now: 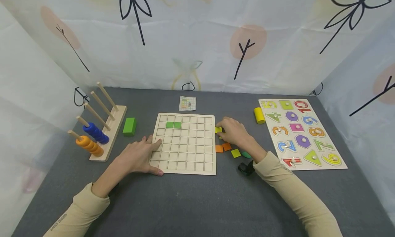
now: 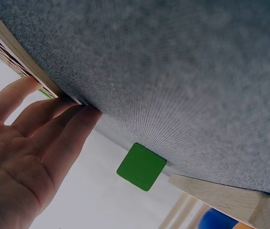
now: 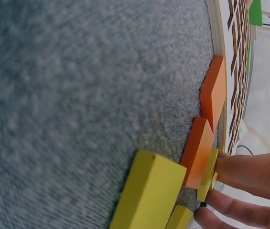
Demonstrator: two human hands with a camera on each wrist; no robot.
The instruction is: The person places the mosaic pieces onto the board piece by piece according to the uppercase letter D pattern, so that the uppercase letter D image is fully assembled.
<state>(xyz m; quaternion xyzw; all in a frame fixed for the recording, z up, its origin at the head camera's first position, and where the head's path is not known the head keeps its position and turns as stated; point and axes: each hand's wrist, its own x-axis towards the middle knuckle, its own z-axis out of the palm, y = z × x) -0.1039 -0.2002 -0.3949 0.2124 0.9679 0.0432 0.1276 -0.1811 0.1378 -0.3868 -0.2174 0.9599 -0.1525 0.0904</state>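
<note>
A square wooden grid board (image 1: 185, 154) lies on the table with two green square tiles (image 1: 173, 125) in its upper-left cells. My left hand (image 1: 140, 154) rests at the board's left edge, fingers spread and thumb near the lower-left corner. In the left wrist view its fingertips (image 2: 89, 112) touch the table beside the board. At the board's right edge, my right hand (image 1: 234, 131) pinches a yellow square tile (image 1: 218, 129) between thumb and fingers. Two orange tiles (image 1: 226, 146), another yellow tile (image 1: 236, 153) and a green piece (image 1: 246, 154) lie just below that hand.
Left stands a peg rack (image 1: 118, 119) with orange and blue rings, beside a green block (image 1: 129, 126). A small pattern card (image 1: 187, 103) lies behind the board. Right are a yellow cylinder (image 1: 259, 115) and a number-and-shape puzzle board (image 1: 308, 141). A black object (image 1: 246, 169) sits by the right wrist.
</note>
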